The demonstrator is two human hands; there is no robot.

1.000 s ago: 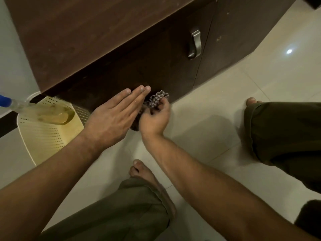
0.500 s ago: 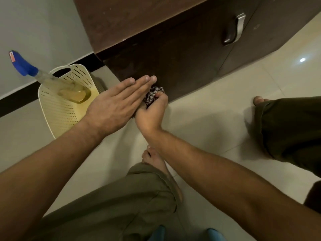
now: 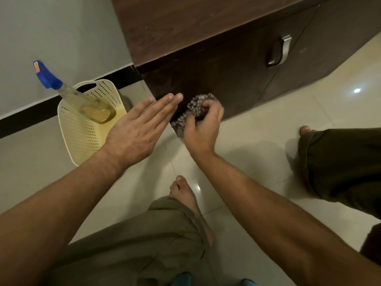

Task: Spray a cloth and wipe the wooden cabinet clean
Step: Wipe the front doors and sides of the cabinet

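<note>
— While the head camera looks down, where is the cloth [image 3: 198, 108]?
— Bunched in the right hand [image 3: 201, 133], whose grip curls round it, against the low front of the cabinet [image 3: 237, 75], near the floor [image 3: 268, 129].
— And the left hand [image 3: 136, 129]?
— Flat, fingers straight, its grip holding nothing, just beside the cloth. At the left, a spray bottle [image 3: 72, 93] leans in the basket [image 3: 70, 131].
</note>
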